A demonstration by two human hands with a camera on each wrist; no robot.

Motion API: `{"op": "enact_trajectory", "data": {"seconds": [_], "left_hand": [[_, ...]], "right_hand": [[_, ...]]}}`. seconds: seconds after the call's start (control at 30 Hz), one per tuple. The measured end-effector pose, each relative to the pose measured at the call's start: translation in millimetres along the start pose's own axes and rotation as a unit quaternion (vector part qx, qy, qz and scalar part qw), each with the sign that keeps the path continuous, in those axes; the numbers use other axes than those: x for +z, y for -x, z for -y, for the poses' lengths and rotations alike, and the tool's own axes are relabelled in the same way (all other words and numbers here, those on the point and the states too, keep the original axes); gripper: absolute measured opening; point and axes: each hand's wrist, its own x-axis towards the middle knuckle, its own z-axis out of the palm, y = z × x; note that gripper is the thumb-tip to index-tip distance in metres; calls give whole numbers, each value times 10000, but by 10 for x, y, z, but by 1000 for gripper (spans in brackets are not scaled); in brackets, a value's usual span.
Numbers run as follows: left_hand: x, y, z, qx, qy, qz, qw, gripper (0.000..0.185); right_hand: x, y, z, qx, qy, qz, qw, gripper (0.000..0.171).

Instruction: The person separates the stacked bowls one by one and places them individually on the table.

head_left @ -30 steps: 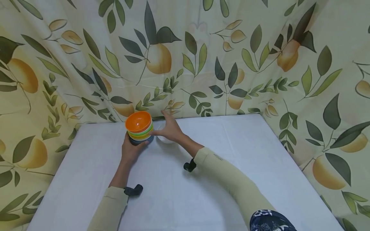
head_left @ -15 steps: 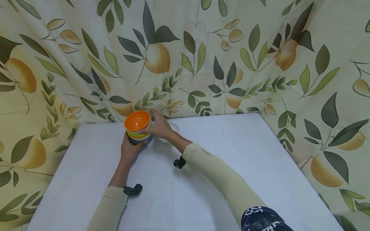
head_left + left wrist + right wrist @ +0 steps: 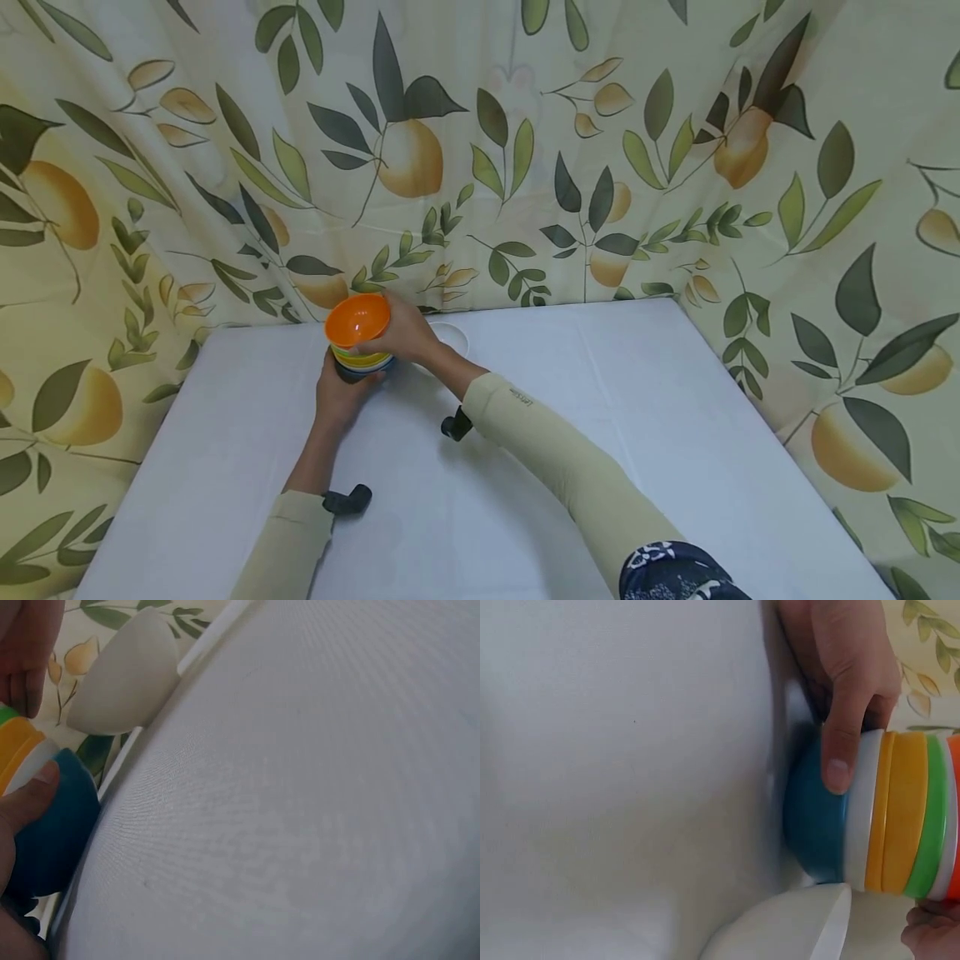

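Note:
A stack of coloured bowls (image 3: 360, 354) stands at the far left of the white table (image 3: 525, 467), with an orange bowl (image 3: 357, 319) on top. My left hand (image 3: 351, 380) grips the base of the stack from the near side. Its thumb (image 3: 845, 727) lies across the blue bottom bowl (image 3: 816, 825) and the white one above it. My right hand (image 3: 381, 337) holds the orange bowl at its rim, thumb in front and fingers behind. A single white bowl (image 3: 452, 337) sits on the table just right of the stack, seen also in the left wrist view as the white bowl (image 3: 127, 671).
A curtain (image 3: 525, 150) printed with leaves and lemons hangs close behind and beside the table. The stack and white bowl stand near the table's far edge. White cloth stretches toward me and to the right.
My right hand has left the white bowl, moved left and taken hold of the orange bowl on top of the stack. The left hand has stayed at the stack's base.

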Motion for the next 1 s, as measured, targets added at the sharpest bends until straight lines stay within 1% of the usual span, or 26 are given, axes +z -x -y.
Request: {"op": "enact_trajectory", "data": {"seconds": [0.13, 0.33, 0.6, 0.8, 1.0], "left_hand": [[-1, -3, -6, 38, -20, -29, 10000, 111], [3, -16, 4, 127, 27, -42, 9999, 109], [10, -3, 18, 101, 78, 3, 9999, 110], [-1, 12, 9, 181, 37, -42, 9998, 108], [7, 16, 10, 277, 85, 6, 9996, 108]], "right_hand": [[-7, -2, 32, -44, 121, -17, 9999, 85], [5, -8, 44, -70, 122, -83, 9999, 82], [13, 19, 37, 176, 1, -109, 9998, 83], [1, 23, 38, 78, -148, -105, 9998, 85], [-32, 39, 47, -62, -278, -191, 9994, 88]]}}
